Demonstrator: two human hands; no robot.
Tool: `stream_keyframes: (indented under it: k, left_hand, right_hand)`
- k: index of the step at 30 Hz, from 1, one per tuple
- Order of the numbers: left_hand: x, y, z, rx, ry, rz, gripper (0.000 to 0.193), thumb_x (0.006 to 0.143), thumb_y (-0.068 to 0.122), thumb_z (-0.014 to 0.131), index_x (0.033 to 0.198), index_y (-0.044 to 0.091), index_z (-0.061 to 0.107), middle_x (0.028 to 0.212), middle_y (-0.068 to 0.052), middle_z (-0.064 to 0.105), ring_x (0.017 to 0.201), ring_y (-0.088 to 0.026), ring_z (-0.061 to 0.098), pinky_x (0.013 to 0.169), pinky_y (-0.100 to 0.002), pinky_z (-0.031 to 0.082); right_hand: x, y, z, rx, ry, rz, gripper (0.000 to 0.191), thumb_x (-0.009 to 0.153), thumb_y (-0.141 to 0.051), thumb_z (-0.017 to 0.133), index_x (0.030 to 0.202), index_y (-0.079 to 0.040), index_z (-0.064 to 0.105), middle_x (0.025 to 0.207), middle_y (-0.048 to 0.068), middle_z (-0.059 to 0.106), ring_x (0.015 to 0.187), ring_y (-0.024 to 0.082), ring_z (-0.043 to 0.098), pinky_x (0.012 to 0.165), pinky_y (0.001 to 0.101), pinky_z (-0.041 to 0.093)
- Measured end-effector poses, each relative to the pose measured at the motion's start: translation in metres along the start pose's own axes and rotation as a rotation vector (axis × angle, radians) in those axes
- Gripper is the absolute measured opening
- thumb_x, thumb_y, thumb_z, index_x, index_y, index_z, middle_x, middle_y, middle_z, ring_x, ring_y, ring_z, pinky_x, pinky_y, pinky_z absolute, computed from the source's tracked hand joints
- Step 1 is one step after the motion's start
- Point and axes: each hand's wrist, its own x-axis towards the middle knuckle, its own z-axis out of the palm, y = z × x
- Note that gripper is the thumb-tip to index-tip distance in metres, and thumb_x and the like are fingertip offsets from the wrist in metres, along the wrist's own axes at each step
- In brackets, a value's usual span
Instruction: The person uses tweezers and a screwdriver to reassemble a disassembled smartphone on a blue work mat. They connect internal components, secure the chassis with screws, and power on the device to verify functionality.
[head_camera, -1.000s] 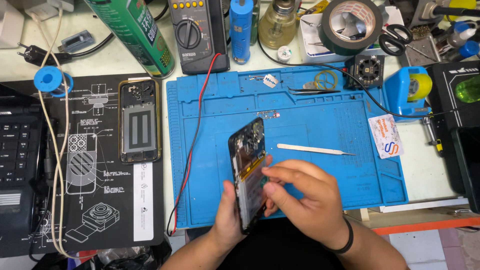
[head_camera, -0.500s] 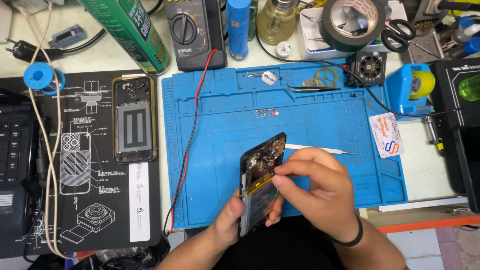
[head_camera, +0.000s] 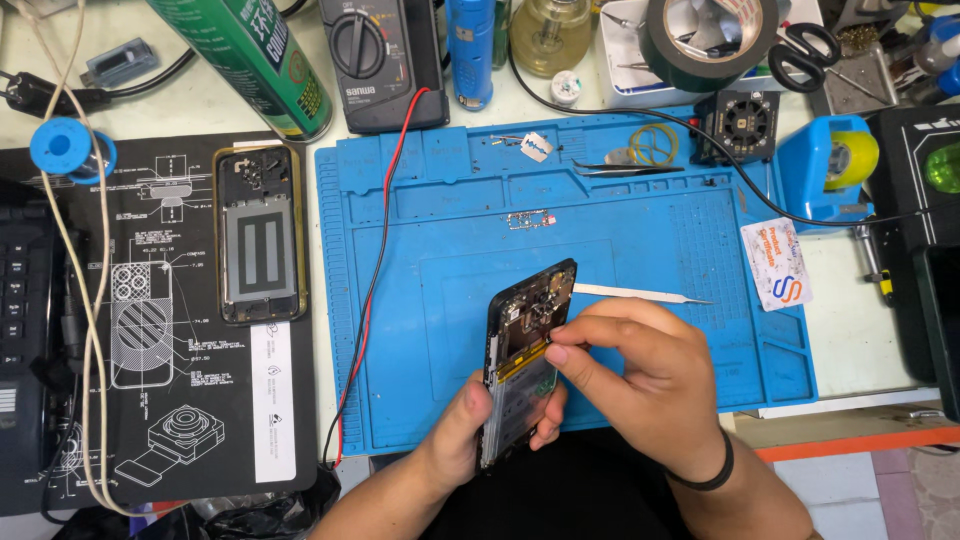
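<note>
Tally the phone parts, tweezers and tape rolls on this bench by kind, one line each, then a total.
Phone parts: 2 – opened phone in the left hand, right hand on it; back housing on the black mat
Tweezers: 2 – silver; dark
Tape rolls: 2 – black; yellow
Total: 6

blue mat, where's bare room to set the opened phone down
The blue mat is bare left of the opened phone, beside the red lead, and right of the hands above the white tool. Its top edge is crowded: tweezers, rubber bands, small parts.
</note>
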Motion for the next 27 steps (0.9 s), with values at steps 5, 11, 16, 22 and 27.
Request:
stream_keyframes:
  k: [5, 11, 16, 22, 27]
  left_hand:
    - [0.0, 0.0, -0.004, 0.048, -0.04, -0.013, 0.094, 0.102, 0.083, 0.05, 0.121, -0.009, 0.058, 0.095, -0.012, 0.059, 0.082, -0.015, 0.056, 0.075, -0.028, 0.046]
    - [0.006, 0.014, 0.008, -0.073, -0.052, -0.06, 0.108, 0.086, 0.087, 0.043, 0.151, 0.001, 0.04, 0.099, -0.012, 0.06, 0.077, -0.017, 0.054, 0.074, -0.032, 0.047]
    - [0.008, 0.021, 0.009, -0.147, -0.101, -0.051, 0.115, 0.088, 0.09, 0.041, 0.156, -0.003, 0.041, 0.101, -0.015, 0.061, 0.081, -0.021, 0.059, 0.074, -0.034, 0.05]
    - [0.006, 0.014, 0.004, -0.155, -0.118, -0.074, 0.105, 0.091, 0.088, 0.043, 0.145, -0.002, 0.048, 0.101, -0.019, 0.063, 0.083, -0.024, 0.064, 0.069, -0.035, 0.054]
    - [0.002, 0.009, -0.001, -0.17, -0.136, -0.091, 0.101, 0.092, 0.087, 0.044, 0.143, 0.0, 0.05, 0.102, -0.02, 0.064, 0.081, -0.023, 0.065, 0.068, -0.032, 0.054]
  right_hand:
    - [0.003, 0.016, -0.013, 0.202, -0.17, 0.168, 0.015, 0.084, 0.001, 0.08, 0.095, -0.002, 0.07, 0.094, 0.006, 0.069, 0.086, 0.014, 0.068, 0.077, 0.0269, 0.056]
    - [-0.007, 0.035, -0.01, 0.691, -0.182, 0.185, 0.018, 0.096, 0.008, 0.073, 0.108, -0.001, 0.062, 0.109, 0.008, 0.06, 0.099, 0.016, 0.065, 0.093, 0.0313, 0.057]
    - [0.002, 0.039, -0.012, 0.886, -0.206, 0.419, 0.043, 0.087, 0.006, 0.072, 0.126, 0.0, 0.055, 0.118, 0.011, 0.062, 0.111, 0.017, 0.063, 0.098, 0.035, 0.057]
    - [0.013, 0.036, -0.01, 1.146, -0.529, 0.564, 0.044, 0.093, 0.003, 0.069, 0.135, 0.01, 0.057, 0.127, 0.023, 0.068, 0.106, 0.027, 0.071, 0.083, 0.043, 0.064]
    - [0.01, 0.039, -0.008, 1.218, -0.517, 0.7, 0.033, 0.094, 0.004, 0.069, 0.126, 0.013, 0.066, 0.12, 0.024, 0.074, 0.085, 0.035, 0.076, 0.066, 0.0486, 0.067]
